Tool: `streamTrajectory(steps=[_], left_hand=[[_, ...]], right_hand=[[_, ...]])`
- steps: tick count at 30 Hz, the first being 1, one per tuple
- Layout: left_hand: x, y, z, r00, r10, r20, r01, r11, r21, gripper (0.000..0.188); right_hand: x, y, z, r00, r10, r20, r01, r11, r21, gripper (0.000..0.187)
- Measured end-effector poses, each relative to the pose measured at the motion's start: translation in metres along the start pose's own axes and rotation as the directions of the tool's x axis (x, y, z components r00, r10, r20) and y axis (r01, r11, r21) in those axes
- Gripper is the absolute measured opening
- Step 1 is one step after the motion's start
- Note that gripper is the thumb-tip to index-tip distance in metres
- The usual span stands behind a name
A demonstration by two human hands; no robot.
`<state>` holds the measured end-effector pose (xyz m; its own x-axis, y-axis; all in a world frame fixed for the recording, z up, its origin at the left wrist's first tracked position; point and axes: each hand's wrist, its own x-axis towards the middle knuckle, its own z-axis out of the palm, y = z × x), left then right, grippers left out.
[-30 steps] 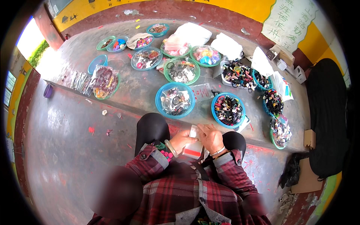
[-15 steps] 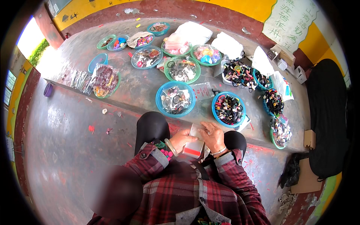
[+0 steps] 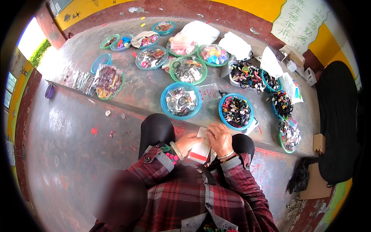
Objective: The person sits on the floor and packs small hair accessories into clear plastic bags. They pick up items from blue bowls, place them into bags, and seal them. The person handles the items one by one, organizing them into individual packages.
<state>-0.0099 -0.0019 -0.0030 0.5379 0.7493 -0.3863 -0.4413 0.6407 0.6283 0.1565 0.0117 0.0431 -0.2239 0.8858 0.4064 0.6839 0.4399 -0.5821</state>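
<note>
Over my lap, my left hand [image 3: 186, 143] grips a flat white packet [image 3: 200, 149] with a red stripe across its near end, the thumb lying on its upper face. I cannot tell whether it is a box or a stack of cards. My right hand [image 3: 220, 138] is closed at the packet's upper right edge, fingers bent and pressed together; anything small between them is hidden. Just beyond my hands stand a blue basin [image 3: 221, 112] of dark hair ties and another blue basin [image 3: 164, 104] holding clear bags with black loops.
Several more basins line the raised concrete ledge [image 3: 135, 87], among them a green basin [image 3: 205, 75] of bagged pieces. White sacks [image 3: 199, 33] lie behind. A small purple bucket [image 3: 49, 91] stands at the left, a cardboard box [image 3: 319, 143] and black bag [image 3: 299, 178] at the right.
My right hand's fingers have drawn together and bent more at the packet's upper edge. The packet has tipped slightly in my left hand, which stays in place.
</note>
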Motion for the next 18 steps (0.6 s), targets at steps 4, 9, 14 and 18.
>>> streamTrajectory(steps=[4, 9, 14, 18], left_hand=[[0.002, -0.002, 0.001, 1.000, 0.004, 0.013, -0.004, 1.000, 0.031, 0.020], [0.006, -0.007, -0.005, 1.000, 0.018, 0.017, -0.020, 0.995, 0.093, 0.019], [0.008, -0.009, -0.007, 1.000, 0.022, 0.002, -0.022, 0.994, 0.110, 0.018], [0.003, -0.001, 0.002, 0.997, 0.018, 0.080, -0.022, 0.999, 0.046, 0.021]], right_hand=[[-0.004, 0.009, 0.005, 0.996, 0.086, 0.022, -0.087, 0.992, 0.092, 0.017], [-0.003, 0.006, 0.005, 0.998, 0.061, 0.022, -0.062, 0.996, 0.057, 0.017], [-0.001, 0.002, 0.000, 0.998, -0.063, 0.007, 0.063, 0.996, -0.061, 0.016], [-0.001, 0.002, 0.001, 0.998, -0.054, -0.012, 0.053, 0.997, -0.056, 0.015]])
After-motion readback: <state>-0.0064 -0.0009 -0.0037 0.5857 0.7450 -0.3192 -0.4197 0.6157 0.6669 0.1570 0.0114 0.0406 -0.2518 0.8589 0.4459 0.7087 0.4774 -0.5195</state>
